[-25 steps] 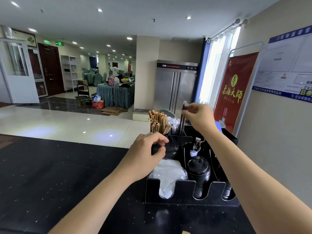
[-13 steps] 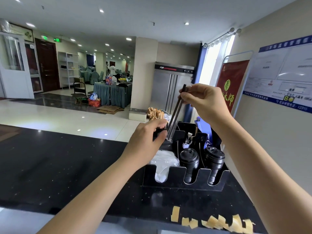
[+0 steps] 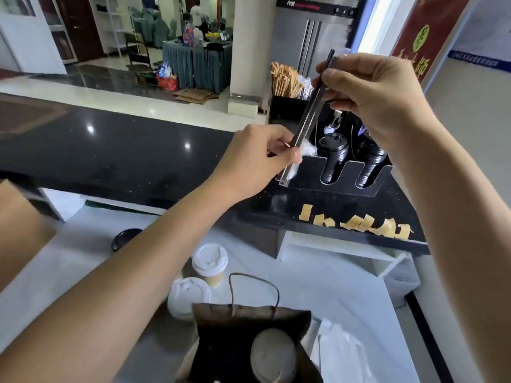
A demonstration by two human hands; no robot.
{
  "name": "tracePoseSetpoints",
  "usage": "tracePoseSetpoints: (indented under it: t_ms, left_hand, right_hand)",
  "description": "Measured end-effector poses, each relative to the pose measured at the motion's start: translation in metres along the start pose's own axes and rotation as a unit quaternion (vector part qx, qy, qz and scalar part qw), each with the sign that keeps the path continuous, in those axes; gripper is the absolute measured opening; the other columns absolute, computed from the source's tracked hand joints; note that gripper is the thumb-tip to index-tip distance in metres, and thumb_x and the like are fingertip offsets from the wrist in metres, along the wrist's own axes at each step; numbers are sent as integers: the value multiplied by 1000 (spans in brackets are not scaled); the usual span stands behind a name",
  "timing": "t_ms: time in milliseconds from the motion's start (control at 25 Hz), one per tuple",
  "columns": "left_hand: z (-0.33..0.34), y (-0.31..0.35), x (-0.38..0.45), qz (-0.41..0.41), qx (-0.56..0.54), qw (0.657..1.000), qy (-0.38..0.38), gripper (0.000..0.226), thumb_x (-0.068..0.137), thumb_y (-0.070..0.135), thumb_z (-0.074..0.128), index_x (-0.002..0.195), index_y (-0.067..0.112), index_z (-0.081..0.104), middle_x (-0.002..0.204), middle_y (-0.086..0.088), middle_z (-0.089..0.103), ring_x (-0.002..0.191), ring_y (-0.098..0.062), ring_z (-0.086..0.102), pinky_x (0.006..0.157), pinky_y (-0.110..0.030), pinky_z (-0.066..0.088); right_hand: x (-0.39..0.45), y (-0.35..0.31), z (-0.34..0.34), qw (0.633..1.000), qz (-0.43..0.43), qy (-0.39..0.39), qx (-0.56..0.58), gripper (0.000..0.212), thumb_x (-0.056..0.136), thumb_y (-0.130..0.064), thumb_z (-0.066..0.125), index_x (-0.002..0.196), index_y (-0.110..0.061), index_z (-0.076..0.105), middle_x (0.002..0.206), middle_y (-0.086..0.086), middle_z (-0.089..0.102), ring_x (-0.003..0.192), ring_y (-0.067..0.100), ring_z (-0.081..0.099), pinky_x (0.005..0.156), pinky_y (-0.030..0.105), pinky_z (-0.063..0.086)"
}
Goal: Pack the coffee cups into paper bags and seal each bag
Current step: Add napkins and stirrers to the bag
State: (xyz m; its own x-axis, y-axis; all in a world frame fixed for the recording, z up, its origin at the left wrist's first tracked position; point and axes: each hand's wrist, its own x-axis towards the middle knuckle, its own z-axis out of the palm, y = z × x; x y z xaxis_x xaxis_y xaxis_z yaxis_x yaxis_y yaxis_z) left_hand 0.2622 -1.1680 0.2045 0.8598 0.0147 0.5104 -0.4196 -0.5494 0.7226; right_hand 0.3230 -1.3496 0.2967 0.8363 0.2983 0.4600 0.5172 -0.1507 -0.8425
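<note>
Pinching a wrapped straw (image 3: 309, 111) between both hands' fingers (image 3: 287, 154), tilted.

Brightness: bright, even indoor light; daylight enters at the window (image 3: 370, 20) upper right, blown out to white
Glare: small ceiling-light spots reflect on the black counter (image 3: 110, 150); the hall floor (image 3: 116, 78) shines
Shadows: soft, weak
Blur: paper bag (image 3: 249, 344) and lidded cups (image 3: 210, 262) at the bottom smeared; left edge blurred
Distortion: wide-angle bending; forearms stretched toward corners
</note>
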Motion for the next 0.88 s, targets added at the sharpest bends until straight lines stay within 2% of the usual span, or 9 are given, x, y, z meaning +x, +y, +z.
tracePoseSetpoints:
  t_ms: [120, 200, 360, 480, 600, 720, 800, 880]
  left_hand:
    - [2, -3, -28, -21, -6, 999, -24, 13, 95, 30, 71, 97, 18, 74, 84, 16, 78, 90, 2, 72, 95, -33, 55]
    - [2, -3, -47, -40, -19, 998, -43, 17, 96, 30, 70, 100, 14, 73, 86, 13, 79, 92, -3, 73, 96, -37, 55]
    - [-1, 2, -83, -44, -54, 995, -68, 14, 96, 23, 71, 102, 11, 74, 88, 6, 79, 91, -5, 74, 94, -37, 57]
    - [-3, 6, -108, -45, -53, 995, -71, 15, 95, 22, 72, 106, 11, 74, 92, 5, 79, 93, -5, 74, 93, -31, 57]
    - [-6, 2, -132, -50, -9, 997, -64, 26, 94, 28, 73, 118, 22, 69, 102, 10, 73, 102, -6, 67, 92, -17, 50]
    - [-11, -10, -163, -52, 39, 996, -56, 21, 93, 27, 73, 113, 25, 67, 98, 14, 68, 101, -7, 58, 87, -11, 41]
    - [-12, -22, -186, -51, 101, 992, -61, 12, 91, 24, 74, 101, 25, 68, 95, 15, 67, 98, -8, 54, 89, -14, 39]
    - [-10, -33, -208, -46, 164, 983, -65, 9, 88, 21, 76, 94, 22, 70, 95, 11, 66, 97, -14, 53, 96, -31, 41]
  right_hand:
    - [-30, 7, 8, 999, 26, -20, 12, 14, 91, -16, 76, 104, -14, 75, 95, 2, 80, 86, 14, 74, 85, 31, 61]
    - [-53, 11, 15, 999, 33, -42, 1, 11, 89, -20, 78, 99, -17, 75, 95, 2, 79, 87, 15, 74, 86, 34, 61]
    - [-94, 18, 29, 998, 24, -52, -25, 14, 91, -22, 77, 104, -16, 76, 95, 0, 78, 85, 15, 73, 88, 43, 59]
    - [-117, 18, 32, 998, 20, -51, -8, 12, 92, -20, 76, 104, -17, 76, 96, 1, 78, 86, 17, 73, 86, 40, 59]
    - [-138, 21, 32, 999, 10, -46, 8, 13, 92, -19, 76, 105, -19, 76, 100, 4, 78, 89, 21, 72, 84, 36, 58]
    - [-156, 29, 25, 998, 13, -43, 34, 14, 90, -20, 78, 105, -19, 78, 97, 3, 79, 85, 20, 70, 79, 33, 56]
    - [-169, 36, 22, 997, 20, -57, 52, 16, 89, -18, 79, 104, -17, 78, 95, 3, 79, 81, 17, 69, 75, 28, 56]
    - [-182, 44, 23, 995, 24, -75, 67, 15, 86, -17, 79, 101, -17, 79, 97, 3, 80, 78, 13, 69, 72, 25, 55]
